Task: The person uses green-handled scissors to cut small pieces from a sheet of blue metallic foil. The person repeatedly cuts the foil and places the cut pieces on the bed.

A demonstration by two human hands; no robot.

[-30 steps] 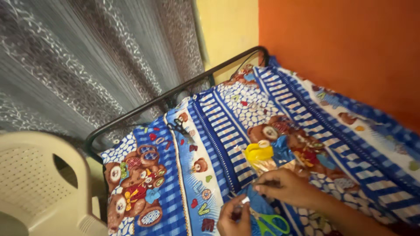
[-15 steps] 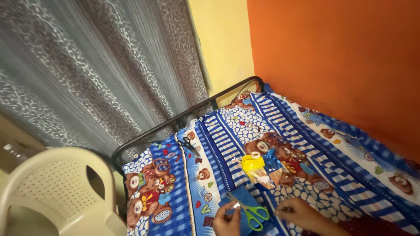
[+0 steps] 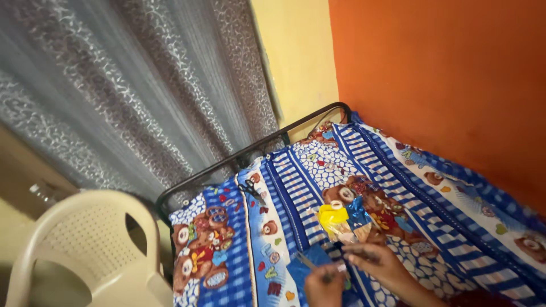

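Low at the bottom edge of the head view, the left hand (image 3: 323, 287) is curled with its fingers pinched around something small, though blur keeps me from telling what it is. Touching it from the right, the right hand (image 3: 378, 262) has its fingertips closed on a thin dark strip (image 3: 354, 248). Beneath both hands lies a flat blue sheet of paper (image 3: 304, 264) on the blue checked bedsheet printed with teddy bears (image 3: 398, 170). Just beyond sits a crumpled yellow and blue foil packet (image 3: 341, 219). Small black scissors (image 3: 250, 189) lie well apart near the black metal bed rail (image 3: 227, 162). Beside the bed stands a cream plastic chair (image 3: 85, 244).
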